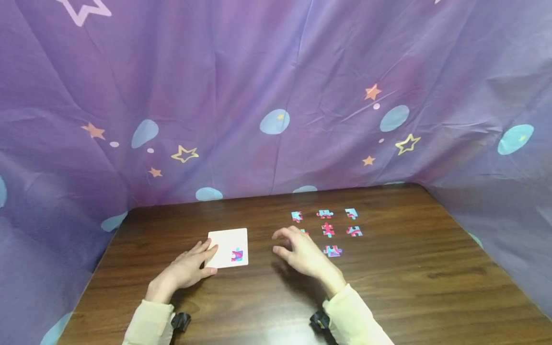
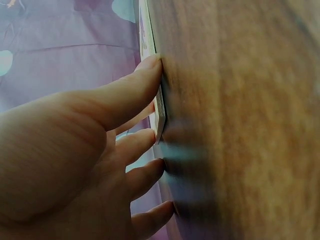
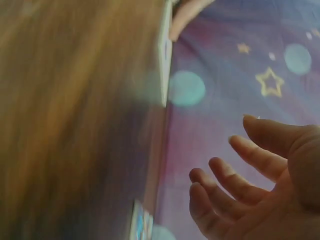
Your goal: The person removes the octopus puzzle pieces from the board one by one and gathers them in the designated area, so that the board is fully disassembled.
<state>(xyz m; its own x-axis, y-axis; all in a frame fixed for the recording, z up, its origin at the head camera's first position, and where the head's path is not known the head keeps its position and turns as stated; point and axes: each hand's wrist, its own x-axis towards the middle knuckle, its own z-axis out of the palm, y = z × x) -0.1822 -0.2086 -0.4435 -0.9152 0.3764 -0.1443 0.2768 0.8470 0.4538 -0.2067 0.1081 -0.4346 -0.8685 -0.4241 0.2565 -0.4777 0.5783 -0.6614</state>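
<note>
On the table lies a white square puzzle board [image 1: 226, 239], with one pink, blue and purple jigsaw piece [image 1: 237, 255] in its lower right corner. My left hand [image 1: 187, 268] rests at the board's left side, its fingers fairly straight. Its thumb [image 2: 135, 92] touches the board's edge in the left wrist view. Between the board and the loose pieces, my right hand [image 1: 299, 251] hovers over the table with loosely bent fingers and nothing in them. It partly covers one jigsaw piece [image 1: 304, 232]. Closest on its right side is another jigsaw piece [image 1: 332, 251].
Several more loose pieces lie in rough rows to the right, among them a red centre piece [image 1: 327, 230] and a blue corner piece [image 1: 351, 213]. The brown wooden table [image 1: 409, 278] ends at a purple patterned cloth [image 1: 241, 96] behind.
</note>
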